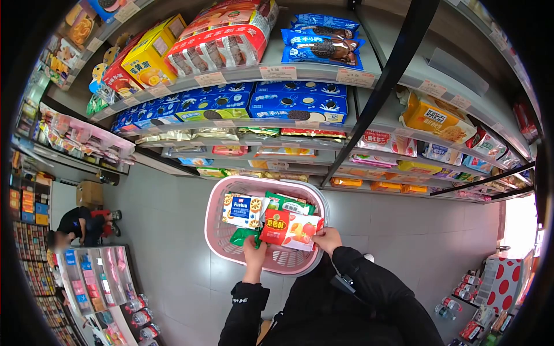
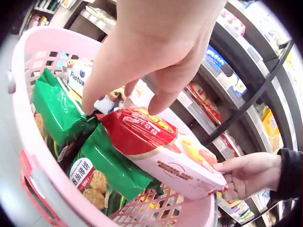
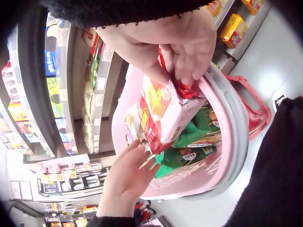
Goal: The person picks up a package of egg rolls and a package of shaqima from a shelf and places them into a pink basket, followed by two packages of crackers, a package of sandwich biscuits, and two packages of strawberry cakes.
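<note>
A red-and-white packet of strawberry biscuits (image 1: 291,229) lies across the top of other packets in a pink basket (image 1: 214,222). My right hand (image 1: 329,239) pinches the crimped right end of this packet, close to the basket's rim. At its other end is my left hand (image 1: 254,256), with loosely extended fingers spread at the red wrapper, as the right wrist view also shows. Beneath and beside it are green biscuit packets (image 2: 106,163), and a white Fustua packet (image 1: 243,209) lies at the basket's back left.
Shelves of snacks stand just beyond the basket, with blue cookie boxes (image 1: 297,104) and price tags along the edges. Grey tiled floor (image 1: 167,230) surrounds the basket. A person (image 1: 81,225) is low down at the far left, near a display stand (image 1: 104,277). Bottles (image 1: 144,317) stand beside it.
</note>
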Motion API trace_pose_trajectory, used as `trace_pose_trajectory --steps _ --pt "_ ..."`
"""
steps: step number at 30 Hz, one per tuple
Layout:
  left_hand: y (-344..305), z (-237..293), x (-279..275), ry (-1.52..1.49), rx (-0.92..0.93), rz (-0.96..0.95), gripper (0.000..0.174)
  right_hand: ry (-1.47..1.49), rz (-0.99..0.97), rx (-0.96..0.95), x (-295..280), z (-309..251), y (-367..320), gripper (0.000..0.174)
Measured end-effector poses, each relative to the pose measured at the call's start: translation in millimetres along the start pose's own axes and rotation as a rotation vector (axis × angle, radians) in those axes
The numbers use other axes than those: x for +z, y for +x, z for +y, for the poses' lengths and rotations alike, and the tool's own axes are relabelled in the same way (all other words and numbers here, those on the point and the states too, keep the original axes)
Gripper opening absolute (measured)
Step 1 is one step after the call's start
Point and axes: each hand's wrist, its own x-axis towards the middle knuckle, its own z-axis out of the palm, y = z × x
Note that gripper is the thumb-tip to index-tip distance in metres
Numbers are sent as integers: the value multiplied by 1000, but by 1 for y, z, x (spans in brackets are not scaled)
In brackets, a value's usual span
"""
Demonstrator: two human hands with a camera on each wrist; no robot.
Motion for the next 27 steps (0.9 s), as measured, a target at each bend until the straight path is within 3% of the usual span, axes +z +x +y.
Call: trace_pose_trajectory --steps 2,3,5,9,12,16,21,24,26,27 --pt "1 13 -16 -699 -828 -386 27 25 2 8 3 6 6 19" --pt "1 21 -18 -698 -828 -382 27 48 4 18 5 11 9 18" --pt "3 40 -15 -1194 -1172 -535 22 95 -23 37 5 3 6 14" --pt "14 52 -3 -1320 -1052 -480 14 260 -132 145 2 -11 8 9" --pt "20 47 5 -1329 -994 -433 18 301 -204 137 1 -22 8 11" --pt "22 38 16 -1387 -1046 -422 5 371 -249 73 7 -21 11 20" --pt "14 37 18 -1377 -1049 -405 4 288 -319 18 9 -20 13 25" --pt "11 36 13 -1358 -1071 -415 2 75 -294 -2 9 -13 19 29" --pt "12 42 7 -1351 -1079 -455 6 181 -346 -49 -2 -24 10 34" --pt "12 47 4 -1275 -1089 -479 10 94 -385 -151 -11 -31 5 33"
